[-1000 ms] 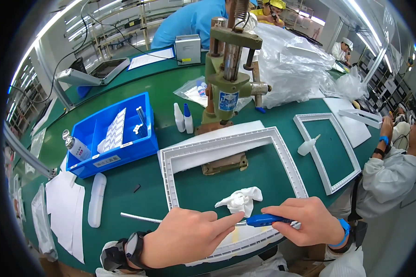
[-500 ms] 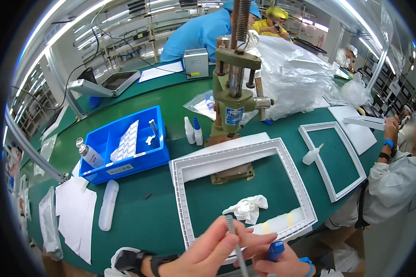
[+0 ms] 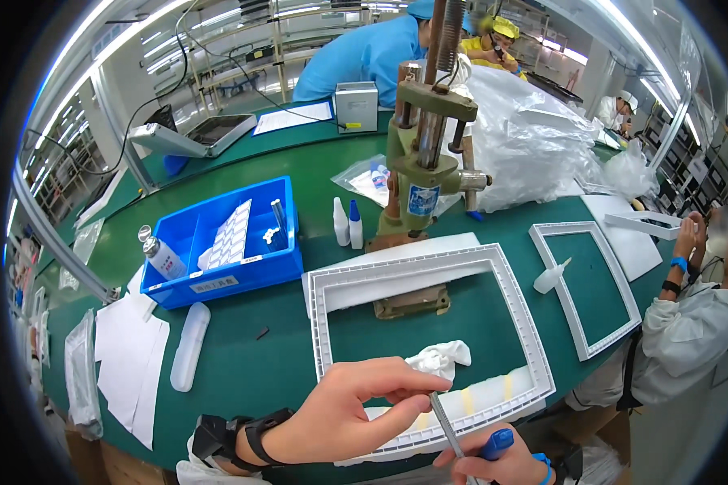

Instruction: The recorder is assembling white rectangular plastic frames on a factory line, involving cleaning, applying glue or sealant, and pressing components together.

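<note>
My left hand [image 3: 356, 410] reaches over the near side of a large white plastic frame [image 3: 325, 323], closed in a pinch on the upper end of a slim grey metal rod with a ridged surface [image 3: 445, 422]. The rod slants down to my right hand [image 3: 505, 462], whose fingers are curled round its lower part. A blue handle-like piece [image 3: 497, 444] sticks out of the same right hand; its lower part is hidden. Inside the frame, just beyond my left fingertips, lies a crumpled white cloth [image 3: 441, 360]. White foam with yellow tape strips [image 3: 485, 394] lies along the frame's near side.
Behind the frame rises a green press [image 3: 429, 162]. Left of it stand two small bottles [image 3: 349, 224] and a blue divided bin [image 3: 218, 283]. A second white frame [image 3: 578, 315] with a dropper bottle [image 3: 550, 278] lies right, near a co-worker's sleeve [image 3: 687, 323]. A clear case [image 3: 190, 347] lies left.
My left hand has moved up and left, and its fingers now cover the rod's upper tip, which showed earlier. The two hands are farther apart. The view has shifted slightly.
</note>
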`<state>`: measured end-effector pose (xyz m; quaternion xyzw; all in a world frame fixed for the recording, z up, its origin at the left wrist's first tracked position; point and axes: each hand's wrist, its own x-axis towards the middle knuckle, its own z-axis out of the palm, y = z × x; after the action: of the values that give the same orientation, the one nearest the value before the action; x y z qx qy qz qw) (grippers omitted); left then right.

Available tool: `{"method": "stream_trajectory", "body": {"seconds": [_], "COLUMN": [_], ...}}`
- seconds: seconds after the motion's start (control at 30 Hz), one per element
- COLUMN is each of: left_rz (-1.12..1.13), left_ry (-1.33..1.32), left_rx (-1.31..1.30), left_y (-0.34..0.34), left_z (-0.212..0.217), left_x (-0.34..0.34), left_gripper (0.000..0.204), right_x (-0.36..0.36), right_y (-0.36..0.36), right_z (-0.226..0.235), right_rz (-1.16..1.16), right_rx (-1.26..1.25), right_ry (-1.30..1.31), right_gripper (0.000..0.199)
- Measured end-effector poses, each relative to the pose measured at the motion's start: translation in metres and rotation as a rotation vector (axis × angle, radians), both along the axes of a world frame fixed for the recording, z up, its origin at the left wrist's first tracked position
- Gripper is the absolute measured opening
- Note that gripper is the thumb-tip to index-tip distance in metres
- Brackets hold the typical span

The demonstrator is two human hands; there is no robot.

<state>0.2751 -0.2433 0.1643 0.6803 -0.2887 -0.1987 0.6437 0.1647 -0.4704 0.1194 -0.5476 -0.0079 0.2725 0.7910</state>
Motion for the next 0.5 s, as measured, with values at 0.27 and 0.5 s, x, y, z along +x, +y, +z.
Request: {"method": "stream_trajectory", "body": {"seconds": [0.27, 0.5], "left_rz": [-0.086, -0.15], "left_ry": [-0.132, -0.108], "left_rx": [0.082, 0.141], "left_y": [0.004, 0.003], "left_z": [-0.004, -0.009], "left_x": [0.009, 0.012], "left_gripper": [0.025, 0.019], "right_x": [0.005, 0.002], "right_y": [-0.011, -0.01], "right_z": [0.008, 0.0], "right_rz": [0.075, -0.02], "right_rx": [-0.079, -0.035], "right_ry": [-0.023, 0.049], "right_gripper": [0.026, 0.027]}}
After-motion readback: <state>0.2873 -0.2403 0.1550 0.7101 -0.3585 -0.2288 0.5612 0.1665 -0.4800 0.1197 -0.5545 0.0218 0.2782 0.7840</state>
